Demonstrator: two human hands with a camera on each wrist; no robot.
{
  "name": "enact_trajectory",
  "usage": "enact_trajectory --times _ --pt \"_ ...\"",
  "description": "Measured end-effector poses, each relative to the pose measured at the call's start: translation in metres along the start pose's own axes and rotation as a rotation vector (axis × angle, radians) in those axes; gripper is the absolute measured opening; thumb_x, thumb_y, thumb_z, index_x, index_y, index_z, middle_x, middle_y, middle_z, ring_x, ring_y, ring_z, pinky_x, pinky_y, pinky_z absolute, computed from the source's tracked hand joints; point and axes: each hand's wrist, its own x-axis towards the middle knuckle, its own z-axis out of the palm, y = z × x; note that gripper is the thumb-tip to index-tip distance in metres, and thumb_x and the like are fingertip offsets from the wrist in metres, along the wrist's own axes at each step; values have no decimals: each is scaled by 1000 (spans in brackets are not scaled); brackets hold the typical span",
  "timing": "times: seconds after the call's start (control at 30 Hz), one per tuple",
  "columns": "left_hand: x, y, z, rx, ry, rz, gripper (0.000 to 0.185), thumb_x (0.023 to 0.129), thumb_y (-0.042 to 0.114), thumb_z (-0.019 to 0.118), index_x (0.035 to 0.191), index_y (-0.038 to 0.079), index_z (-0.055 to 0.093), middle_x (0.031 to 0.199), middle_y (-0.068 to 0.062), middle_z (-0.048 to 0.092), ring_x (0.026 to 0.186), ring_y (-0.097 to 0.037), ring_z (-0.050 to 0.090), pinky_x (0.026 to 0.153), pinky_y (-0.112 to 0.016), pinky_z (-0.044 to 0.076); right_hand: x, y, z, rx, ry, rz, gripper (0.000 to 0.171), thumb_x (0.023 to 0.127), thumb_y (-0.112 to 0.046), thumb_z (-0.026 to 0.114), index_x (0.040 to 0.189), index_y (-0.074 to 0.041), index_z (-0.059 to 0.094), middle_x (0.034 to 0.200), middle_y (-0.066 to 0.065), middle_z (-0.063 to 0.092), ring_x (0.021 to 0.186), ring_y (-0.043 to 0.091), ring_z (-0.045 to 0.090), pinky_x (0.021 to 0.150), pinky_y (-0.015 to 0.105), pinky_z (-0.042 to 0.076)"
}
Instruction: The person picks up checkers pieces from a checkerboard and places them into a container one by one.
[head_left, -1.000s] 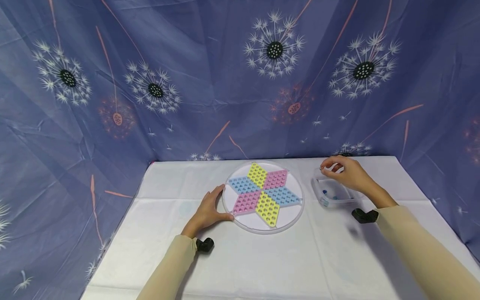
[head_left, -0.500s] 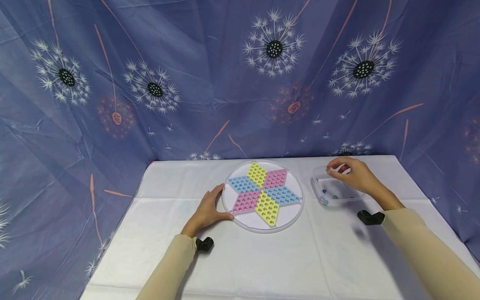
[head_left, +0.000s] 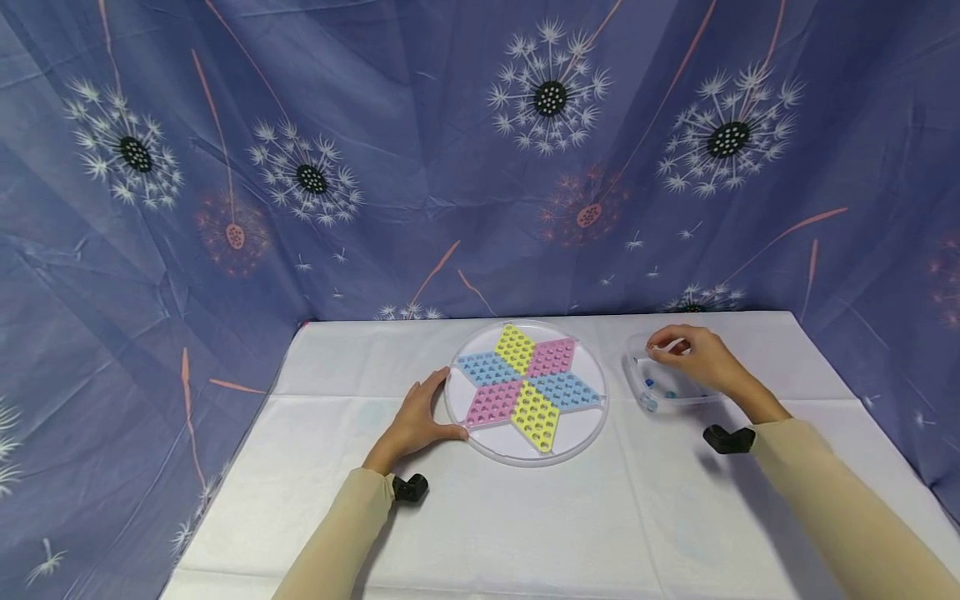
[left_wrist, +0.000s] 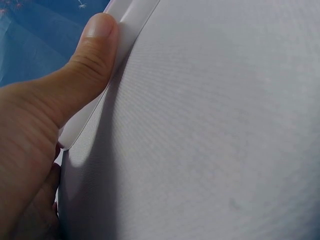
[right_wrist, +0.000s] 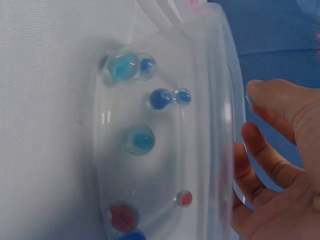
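A round clear board [head_left: 592, 433] with a star of yellow, pink and blue perforated diamonds [head_left: 525, 387] lies mid-table. My left hand [head_left: 416, 421] rests flat on the cloth, its thumb [left_wrist: 95, 45] pressed against the board's left rim [left_wrist: 130, 30]. To the right stands a clear plastic container [head_left: 643, 403] holding several blue and red marbles [right_wrist: 140, 139]. My right hand [head_left: 693, 354] hovers over the container's far side [right_wrist: 215, 115] with fingers [right_wrist: 265, 145] loosely curled. I see nothing held between them.
A white cloth [head_left: 525, 517] covers the table, whose edges run close on the left, right and front. A blue dandelion-print curtain [head_left: 375, 167] hangs right behind and beside it. Black wrist mounts [head_left: 408, 487] sit on both sleeves.
My right hand has drifted right, then come back left and down, closer into the container. The left hand and the board have stayed still.
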Motion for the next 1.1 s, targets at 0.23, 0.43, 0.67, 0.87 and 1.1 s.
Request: enact_trajectory --times 0.23,0.43,0.67,0.87,1.1 --pt "0 2 -1 2 -2 -5 122 66 42 97 162 10 29 165 -14 33 154 -33 25 129 -48 8 3 4 7 -19 -28 9 23 99 -28 71 114 -11 75 112 14 70 95 30 66 80 47 57" --pt "1 1 -1 6 -2 -3 122 67 41 97 162 9 29 165 -14 34 154 -33 25 129 -49 8 3 8 13 -29 -40 13 21 98 -25 72 112 -11 75 113 14 70 96 31 66 83 50 57" --pt "-1 2 -1 -9 -2 -17 122 66 41 97 162 10 30 165 -12 34 154 -35 23 129 -50 9 2 11 15 -27 -54 22 24 99 -28 71 114 -11 75 114 15 69 97 32 65 83 51 57" --pt "-1 1 -1 -8 -6 -32 122 66 42 97 163 12 29 166 -11 32 155 -37 21 129 -51 10 2 11 16 -27 -52 32 23 98 -27 72 114 -11 75 114 15 69 97 32 66 82 51 58" --pt "-1 1 -1 -4 -2 -15 122 66 43 97 163 12 29 166 -11 33 154 -36 22 129 -50 10 2 13 16 -43 -46 36 23 98 -27 72 113 -11 76 113 16 69 95 32 65 79 47 57"
